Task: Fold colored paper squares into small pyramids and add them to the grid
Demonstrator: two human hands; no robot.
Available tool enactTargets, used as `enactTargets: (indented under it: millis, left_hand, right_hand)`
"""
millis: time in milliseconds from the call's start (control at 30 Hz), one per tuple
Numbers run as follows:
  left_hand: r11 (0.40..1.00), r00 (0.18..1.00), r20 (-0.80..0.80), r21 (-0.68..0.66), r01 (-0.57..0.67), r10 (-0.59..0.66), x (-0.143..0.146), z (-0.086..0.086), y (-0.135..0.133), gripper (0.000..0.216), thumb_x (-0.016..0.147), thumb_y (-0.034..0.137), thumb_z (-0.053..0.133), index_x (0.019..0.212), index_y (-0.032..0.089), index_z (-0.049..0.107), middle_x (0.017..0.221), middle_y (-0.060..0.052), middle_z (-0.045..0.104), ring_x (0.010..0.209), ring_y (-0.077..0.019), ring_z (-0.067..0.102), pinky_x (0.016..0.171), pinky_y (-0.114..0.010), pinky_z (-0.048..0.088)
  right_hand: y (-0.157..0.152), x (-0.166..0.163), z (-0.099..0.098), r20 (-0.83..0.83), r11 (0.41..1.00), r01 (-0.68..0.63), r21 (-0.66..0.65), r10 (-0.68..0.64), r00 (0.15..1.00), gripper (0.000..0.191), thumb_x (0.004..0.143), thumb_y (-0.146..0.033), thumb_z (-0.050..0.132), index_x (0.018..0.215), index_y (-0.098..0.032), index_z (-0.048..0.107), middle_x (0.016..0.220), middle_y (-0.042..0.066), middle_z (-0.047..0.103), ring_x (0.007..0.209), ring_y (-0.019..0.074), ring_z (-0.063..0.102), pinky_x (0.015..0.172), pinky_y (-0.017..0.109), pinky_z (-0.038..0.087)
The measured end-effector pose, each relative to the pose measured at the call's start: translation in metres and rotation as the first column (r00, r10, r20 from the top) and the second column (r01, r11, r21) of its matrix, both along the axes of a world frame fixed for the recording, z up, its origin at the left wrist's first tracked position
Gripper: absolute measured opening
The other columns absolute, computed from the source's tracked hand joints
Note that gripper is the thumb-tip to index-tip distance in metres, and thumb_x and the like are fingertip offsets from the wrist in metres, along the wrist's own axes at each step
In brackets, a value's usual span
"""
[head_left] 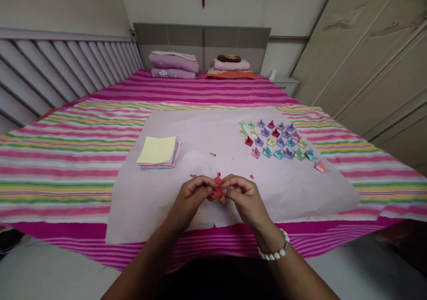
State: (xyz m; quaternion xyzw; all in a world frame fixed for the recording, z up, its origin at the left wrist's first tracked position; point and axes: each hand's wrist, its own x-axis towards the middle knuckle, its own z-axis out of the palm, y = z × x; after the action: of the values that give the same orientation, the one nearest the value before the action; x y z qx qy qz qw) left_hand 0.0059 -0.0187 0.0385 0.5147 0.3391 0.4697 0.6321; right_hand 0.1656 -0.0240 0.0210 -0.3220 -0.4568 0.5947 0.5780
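A small piece of red folded paper (pixel 218 185) is pinched between both my hands just above a pale pink sheet (pixel 300 193) spread on the bed. My left hand (pixel 194 194) grips its left side with curled fingers. My right hand (pixel 240 194), with a white bead bracelet (pixel 276 249) on the wrist, grips its right side. A stack of coloured square papers (pixel 158 153) with a yellow one on top lies to the left. Several small folded paper shapes (pixel 276 139) in many colours sit in rows to the right.
The bed has a pink, green and yellow striped cover (pixel 66 158). Tiny red paper scraps (pixel 212 154) lie on the sheet. Folded pillows (pixel 173 64) rest by the headboard. A slatted wall stands at the left, a wooden wardrobe (pixel 373 60) at the right.
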Motion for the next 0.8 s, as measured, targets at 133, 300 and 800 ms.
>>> enactTargets:
  millis: [133, 300, 800]
  left_hand:
    - [0.999, 0.998, -0.051, 0.008, -0.032, 0.032, 0.001, 0.004, -0.001, 0.011, 0.082, 0.027, 0.064, 0.077, 0.018, 0.068, 0.068, 0.001, 0.063, 0.067, -0.0120, 0.057, 0.068, -0.026, 0.045]
    - [0.999, 0.995, -0.086, 0.011, -0.049, 0.050, 0.005, 0.010, -0.001, 0.008, 0.075, 0.022, 0.071, 0.079, 0.017, 0.067, 0.071, 0.001, 0.066, 0.071, -0.0121, 0.062, 0.070, -0.025, 0.049]
    - [0.984, 0.964, -0.200, 0.002, -0.178, 0.175, 0.005, 0.003, 0.000, 0.024, 0.077, 0.036, 0.068, 0.088, 0.015, 0.068, 0.076, -0.002, 0.068, 0.072, -0.0139, 0.062, 0.071, -0.027, 0.050]
  right_hand:
    - [0.000, 0.002, -0.001, 0.016, 1.000, -0.011, 0.013, 0.010, 1.000, 0.010, 0.073, -0.013, 0.068, 0.078, -0.021, 0.070, 0.069, 0.000, 0.069, 0.058, 0.0136, 0.061, 0.059, 0.028, 0.050]
    - [-0.001, 0.003, 0.001, 0.034, 0.997, -0.020, 0.069, 0.018, 0.999, 0.005, 0.079, -0.018, 0.064, 0.080, -0.020, 0.069, 0.075, 0.002, 0.068, 0.063, 0.0138, 0.061, 0.064, 0.029, 0.049]
    - [0.002, 0.000, 0.005, 0.055, 0.991, 0.124, -0.048, -0.121, 0.991, 0.036, 0.066, -0.027, 0.080, 0.096, -0.020, 0.062, 0.080, 0.000, 0.063, 0.060, 0.0102, 0.058, 0.056, 0.024, 0.049]
